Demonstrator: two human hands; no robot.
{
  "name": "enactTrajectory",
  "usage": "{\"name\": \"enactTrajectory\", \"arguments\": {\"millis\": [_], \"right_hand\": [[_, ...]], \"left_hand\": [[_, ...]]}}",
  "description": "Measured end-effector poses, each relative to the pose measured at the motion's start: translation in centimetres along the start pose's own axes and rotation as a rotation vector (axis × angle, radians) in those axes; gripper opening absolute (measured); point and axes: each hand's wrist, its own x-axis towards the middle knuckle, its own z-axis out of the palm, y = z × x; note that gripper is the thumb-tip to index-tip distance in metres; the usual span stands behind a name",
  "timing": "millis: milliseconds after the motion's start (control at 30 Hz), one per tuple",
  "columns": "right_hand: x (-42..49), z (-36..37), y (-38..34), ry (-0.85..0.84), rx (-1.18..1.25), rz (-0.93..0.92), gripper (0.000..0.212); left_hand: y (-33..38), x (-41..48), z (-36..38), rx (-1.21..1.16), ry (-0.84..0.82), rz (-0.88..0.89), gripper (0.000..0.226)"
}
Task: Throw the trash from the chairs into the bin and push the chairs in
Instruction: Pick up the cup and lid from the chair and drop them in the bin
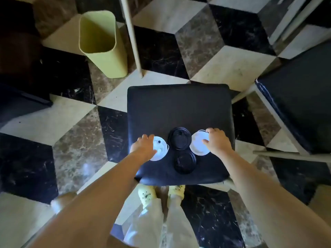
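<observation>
The far half of my black padded chair seat lies bare. Between it and the open pale-green plastic bin at its far left corner, a slanting beige metal leg stands in the way.

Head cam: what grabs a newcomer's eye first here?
Four cup lids clustered on the near half of the black chair seat: two white lids flanking two black lids. The left hand and right hand each rest on a white one. A yellow-green bin stands upper left on the checkered floor.
</observation>
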Motion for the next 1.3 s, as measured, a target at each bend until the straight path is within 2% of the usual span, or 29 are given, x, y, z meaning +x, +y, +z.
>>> {"name": "enactTrajectory", "arguments": {"millis": [100, 200, 400, 500, 667, 867, 1067, 1200, 1300], "right_hand": [[1.0, 1.4, 0.6, 0.092, 0.058, 0.011, 0.043], [2.0, 2.5, 1.0, 0.164, 0.148, 0.008, 0.030], [3.1, 2.0, 3.3, 0.158, 0.285, -0.010, 0.014], [3.5, 0.6, 4.7, 0.217, 0.428, 0.021, 0.006], [4.1, -2.1, 5.5, 0.220, 0.410, 0.004, 0.012], [4.9, -3.7, 4.6, 0.267, 0.671, -0.003, 0.004], [4.7, -2.5, 1.6, 0.243, 0.774, -0.078, 0.003], [4.7, -0.6, -0.7, 0.202, 0.691, -0.136, 0.010], [4.7, 0.7, -2.2, 0.237, 0.526, -0.120, 0.019]], "left_hand": [[0.4, 1.3, 0.9, 0.011, 0.109, -0.089, 0.056], [0.7, 2.5, 1.4, -0.026, 0.166, -0.128, 0.041], [0.1, 3.6, 0.9, -0.378, 0.171, -0.109, 0.016], [-0.5, 3.2, 0.2, -0.486, 0.153, -0.097, 0.010], [-0.6, 3.3, -1.5, -0.636, 0.206, -0.076, 0.005], [4.1, 5.1, -2.8, -0.903, 0.268, -0.022, 0.010], [6.5, 6.1, -0.9, -0.895, 0.229, -0.055, 0.017], [5.8, 6.0, -0.4, -0.948, 0.320, -0.084, 0.028], [5.5, 6.2, -0.5, -0.982, 0.241, -0.083, 0.044]]}}
